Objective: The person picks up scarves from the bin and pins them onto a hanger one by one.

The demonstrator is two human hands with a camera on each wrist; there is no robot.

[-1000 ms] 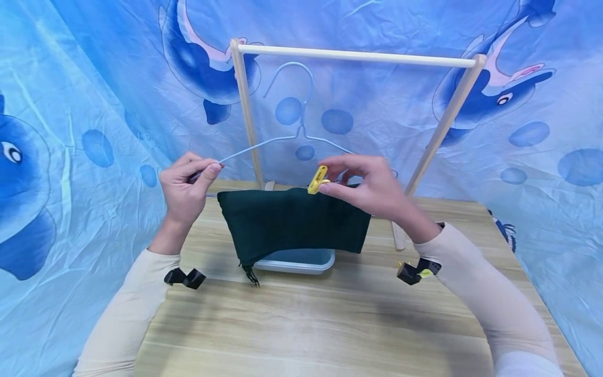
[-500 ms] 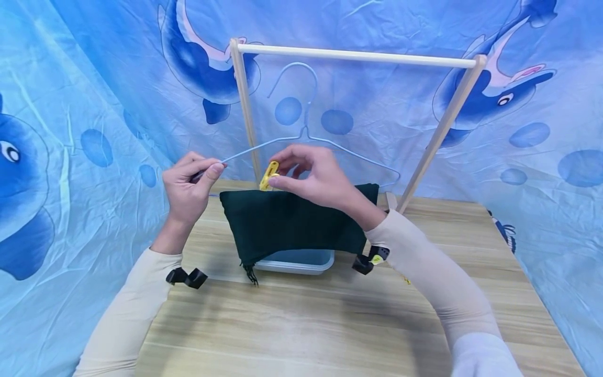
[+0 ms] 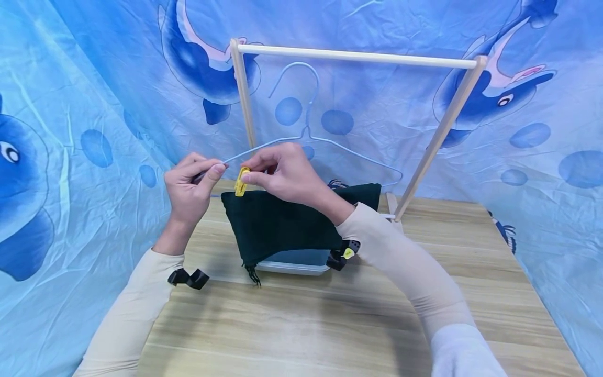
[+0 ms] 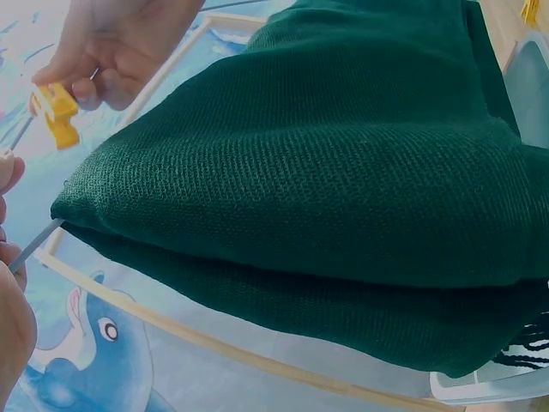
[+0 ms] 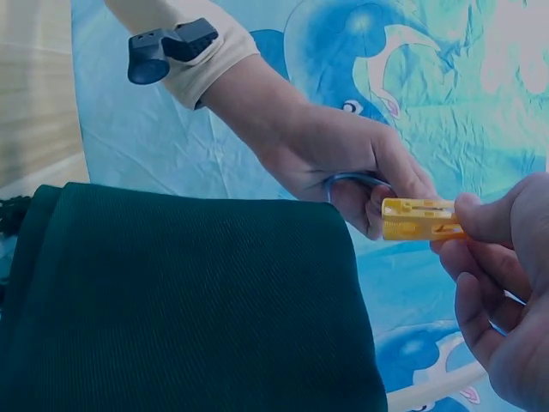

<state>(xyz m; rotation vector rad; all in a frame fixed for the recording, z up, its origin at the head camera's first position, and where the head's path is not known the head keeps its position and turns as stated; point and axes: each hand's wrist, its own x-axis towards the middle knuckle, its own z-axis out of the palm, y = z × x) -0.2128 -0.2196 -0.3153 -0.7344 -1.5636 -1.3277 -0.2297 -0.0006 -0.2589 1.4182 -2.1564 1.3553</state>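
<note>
My left hand (image 3: 188, 183) grips the left end of a pale blue wire hanger (image 3: 348, 149), whose hook points up. Over the hanger's lower bar drapes a dark green fringed scarf (image 3: 292, 225), folded, with its fringe hanging at the lower left. My right hand (image 3: 287, 173) pinches a yellow clothespin (image 3: 242, 181) between thumb and fingers. In the head view the clothespin overlaps the scarf's top left corner, close beside my left hand. From the right wrist view, the clothespin (image 5: 420, 220) stands beyond the scarf's folded edge, its jaws toward my left hand.
A wooden rack (image 3: 355, 54) with a white top rail stands behind the hanger. Under the scarf, a pale blue-grey tub (image 3: 294, 268) sits on the wood-grain table (image 3: 292, 324). A blue dolphin-print curtain (image 3: 542, 173) surrounds the table.
My right hand has carried the clothespin leftward along the scarf's top edge, up to its left corner. The hanger and scarf have shifted slightly right; my left hand keeps its grip.
</note>
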